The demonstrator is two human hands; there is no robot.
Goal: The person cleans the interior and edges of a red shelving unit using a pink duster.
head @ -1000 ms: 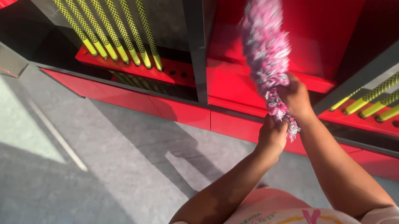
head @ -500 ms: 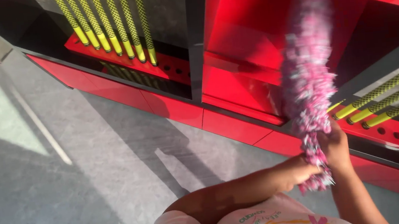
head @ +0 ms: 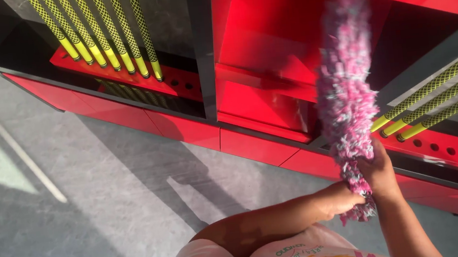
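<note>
Both hands, the left hand (head: 343,200) and right hand (head: 380,174), clench the base of the pink fluffy duster (head: 347,93), reaching into the red shelf (head: 265,45), where it could snag the yellow-black rods (head: 436,102) beside it.

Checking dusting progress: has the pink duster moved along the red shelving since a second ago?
Yes. The pink duster shifted right, away from the dark divider post.
</note>
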